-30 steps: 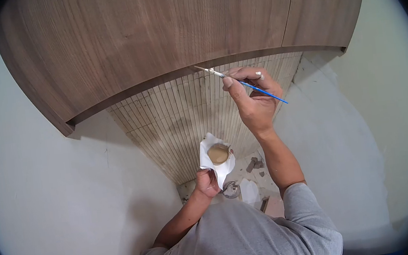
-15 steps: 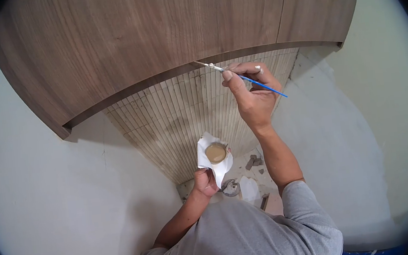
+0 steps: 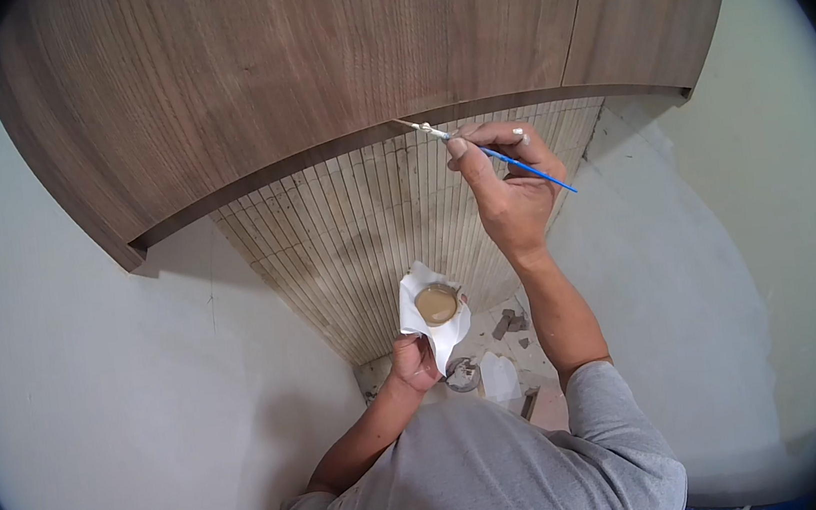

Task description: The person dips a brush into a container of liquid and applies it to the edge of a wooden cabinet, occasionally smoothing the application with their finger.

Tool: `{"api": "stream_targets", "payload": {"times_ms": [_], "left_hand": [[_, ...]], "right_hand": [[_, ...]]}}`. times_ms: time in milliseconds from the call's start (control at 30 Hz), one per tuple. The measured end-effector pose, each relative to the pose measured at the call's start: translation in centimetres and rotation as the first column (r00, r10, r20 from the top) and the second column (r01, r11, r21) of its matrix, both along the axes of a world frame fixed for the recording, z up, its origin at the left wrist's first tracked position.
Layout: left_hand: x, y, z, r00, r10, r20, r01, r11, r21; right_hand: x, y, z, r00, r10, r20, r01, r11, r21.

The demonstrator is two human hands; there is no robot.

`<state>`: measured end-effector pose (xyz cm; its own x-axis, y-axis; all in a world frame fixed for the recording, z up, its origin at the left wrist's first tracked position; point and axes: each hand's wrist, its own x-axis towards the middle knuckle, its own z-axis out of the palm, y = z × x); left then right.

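Pinched in my right hand [image 3: 512, 178] is a thin paintbrush [image 3: 542, 175] with a blue handle and a whitish ferrule. Its fine tip meets the lower edge of the brown wood-grain cabinet panel [image 3: 305, 55]. A white blob sits on one of the right fingers. Lower down, my left hand [image 3: 414, 360] is closed round a small cup of tan paint [image 3: 436, 304] and a crumpled white paper [image 3: 447, 336] wrapped about it. Most of the left fingers are hidden behind the paper.
Under the cabinet is a wall of narrow beige tile strips [image 3: 325, 234]. Plain pale walls [image 3: 91, 392] flank it on both sides. Broken grey pieces [image 3: 510, 323], a round grey container [image 3: 462, 375] and a white sheet [image 3: 499, 376] lie below, near my body.
The view has shifted slightly. The brush stays at the cabinet's lower edge, its tip barely moved, and the cup remains in my left hand.
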<state>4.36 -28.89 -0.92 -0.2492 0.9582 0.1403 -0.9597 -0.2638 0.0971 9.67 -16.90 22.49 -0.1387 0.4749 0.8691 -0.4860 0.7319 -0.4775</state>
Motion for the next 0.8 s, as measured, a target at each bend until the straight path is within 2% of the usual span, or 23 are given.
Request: {"api": "stream_targets", "payload": {"times_ms": [67,167,433,633,800], "left_hand": [[0.1,0.0,0.3,1.000,0.004,0.014,-0.004,1.000,-0.029],[0.0,0.1,-0.1,1.000,-0.004,-0.002,0.004,0.998,0.067],[0.1,-0.1,0.7,1.000,0.027,-0.014,-0.027,0.999,0.027],[0.1,-0.1,0.5,1.000,0.017,-0.010,-0.017,1.000,0.027],[0.2,-0.1,0.5,0.999,0.034,-0.033,-0.033,0.999,0.034]], "right_hand": [[0.2,0.0,0.1,1.000,-0.008,-0.001,0.008,1.000,-0.013],[0.4,0.0,0.2,1.000,-0.020,-0.009,0.020,0.999,-0.025],[1.2,0.3,0.6,0.999,-0.033,-0.019,0.031,0.997,-0.073],[0.7,0.1,0.2,1.000,-0.016,-0.013,0.017,1.000,0.014],[0.3,0.2,0.3,0.999,-0.047,0.015,0.047,0.999,0.016]]}}
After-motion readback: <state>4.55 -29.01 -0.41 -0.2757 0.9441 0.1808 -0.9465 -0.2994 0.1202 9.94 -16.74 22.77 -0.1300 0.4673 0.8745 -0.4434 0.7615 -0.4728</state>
